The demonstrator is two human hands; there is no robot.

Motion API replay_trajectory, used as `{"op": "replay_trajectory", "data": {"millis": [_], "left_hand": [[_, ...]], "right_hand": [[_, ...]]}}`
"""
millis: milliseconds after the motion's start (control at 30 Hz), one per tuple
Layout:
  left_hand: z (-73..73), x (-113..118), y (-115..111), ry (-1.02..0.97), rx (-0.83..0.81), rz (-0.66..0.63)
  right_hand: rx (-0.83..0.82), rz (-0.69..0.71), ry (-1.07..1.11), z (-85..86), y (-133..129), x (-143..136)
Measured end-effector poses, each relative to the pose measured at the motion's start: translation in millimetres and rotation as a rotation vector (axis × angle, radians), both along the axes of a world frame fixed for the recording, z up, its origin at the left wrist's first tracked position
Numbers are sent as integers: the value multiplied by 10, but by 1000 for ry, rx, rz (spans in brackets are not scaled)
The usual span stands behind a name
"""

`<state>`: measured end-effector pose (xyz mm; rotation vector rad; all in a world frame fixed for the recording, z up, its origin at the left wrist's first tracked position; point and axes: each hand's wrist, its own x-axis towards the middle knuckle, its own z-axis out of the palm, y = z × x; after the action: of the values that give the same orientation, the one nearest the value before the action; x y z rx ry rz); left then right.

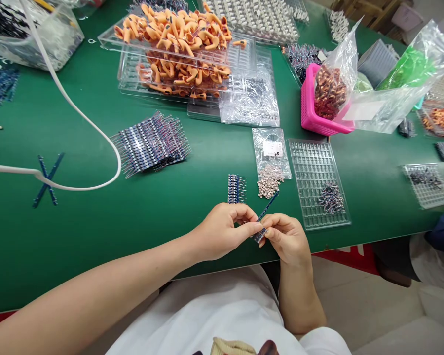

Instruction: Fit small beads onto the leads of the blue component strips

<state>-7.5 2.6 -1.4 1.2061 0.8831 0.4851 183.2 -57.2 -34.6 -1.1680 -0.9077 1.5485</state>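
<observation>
Near the table's front edge my two hands meet over a narrow blue circuit board strip (269, 204) that slants up and to the right. My left hand (224, 231) pinches it between thumb and fingers. My right hand (288, 239) is closed at its lower end, thumb against fingertips; what sits between them is too small to make out. Just beyond my left hand lies a row of small boards with wire leads (237, 188). A heap of small round silvery parts (270, 181) spills beside a labelled plastic bag (272, 148).
Right of my hands lies a clear slotted tray (307, 187) holding a pile of wired parts (332, 198). Stacked wired boards (153, 145) lie left. Trays of orange shells (177, 29) and a pink basket (325, 125) stand farther back. A white cable (85, 118) loops across the left side.
</observation>
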Motion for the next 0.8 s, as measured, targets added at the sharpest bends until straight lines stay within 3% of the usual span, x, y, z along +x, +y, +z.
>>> {"op": "replay_trajectory", "data": {"millis": [800], "left_hand": [[0,-12,8,4,109,-35]], "right_hand": [[-34,32,47,-28,-32,22]]}}
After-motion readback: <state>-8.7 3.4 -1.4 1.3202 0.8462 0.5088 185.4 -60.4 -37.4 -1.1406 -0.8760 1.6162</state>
